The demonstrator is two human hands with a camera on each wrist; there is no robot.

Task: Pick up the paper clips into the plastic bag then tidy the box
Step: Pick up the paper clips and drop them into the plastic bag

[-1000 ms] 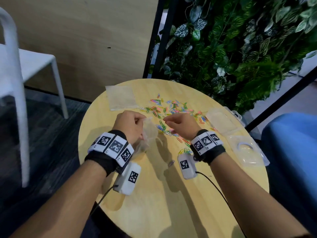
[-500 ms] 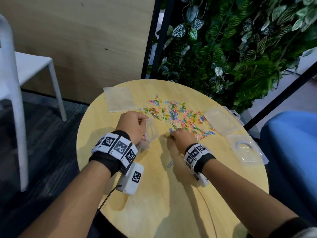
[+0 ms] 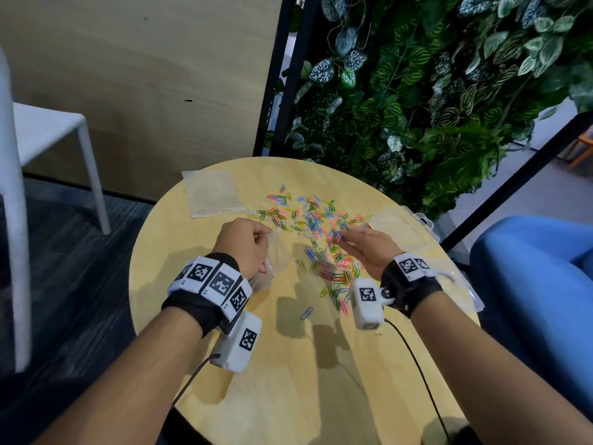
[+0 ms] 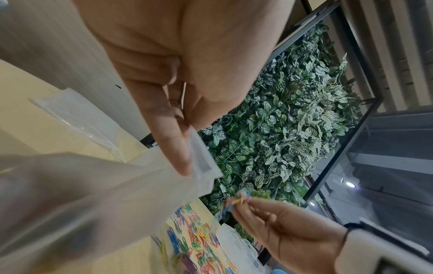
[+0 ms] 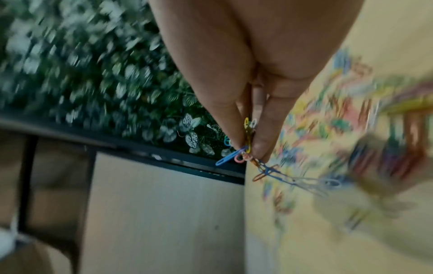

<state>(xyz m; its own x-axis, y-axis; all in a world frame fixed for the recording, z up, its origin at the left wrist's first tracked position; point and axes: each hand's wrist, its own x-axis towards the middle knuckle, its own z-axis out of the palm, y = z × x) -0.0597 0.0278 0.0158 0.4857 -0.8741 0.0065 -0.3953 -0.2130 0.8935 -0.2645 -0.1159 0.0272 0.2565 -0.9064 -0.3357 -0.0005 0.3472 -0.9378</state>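
A wall of green foliage (image 3: 433, 91) is filling the upper right of the head view, framed by black posts, while a pale wood panel (image 3: 144, 75) is taking up the upper left. A white chair (image 3: 48, 139) is seen at the left edge over dark flooring, and a blue seat (image 3: 539, 284) is pressing in at the right edge, just beside the desk rim. The round wooden desk (image 3: 288, 396) is occupying the centre and lower middle; its near half is lying bare, crossed only by shadows and wrist cables.

A flat plastic sheet (image 3: 213, 197) is lying at the desk's upper left edge. The clear box (image 3: 417, 226) is sitting open at the upper right rim, close to the edge. Coloured paper clips (image 3: 308, 220) are scattered across the middle of the desk, between sheet and box, with one blue clip (image 3: 307, 313) lying apart nearer the viewer.

The plastic bag (image 4: 105, 194) is being pinched at its rim by the left hand (image 3: 244, 245), held above the desk left of centre. A small bunch of clips (image 5: 246, 148) is being pinched between the pressed-together fingertips of the right hand (image 3: 369, 248), raised above the scatter, near the bag mouth but apart from it.
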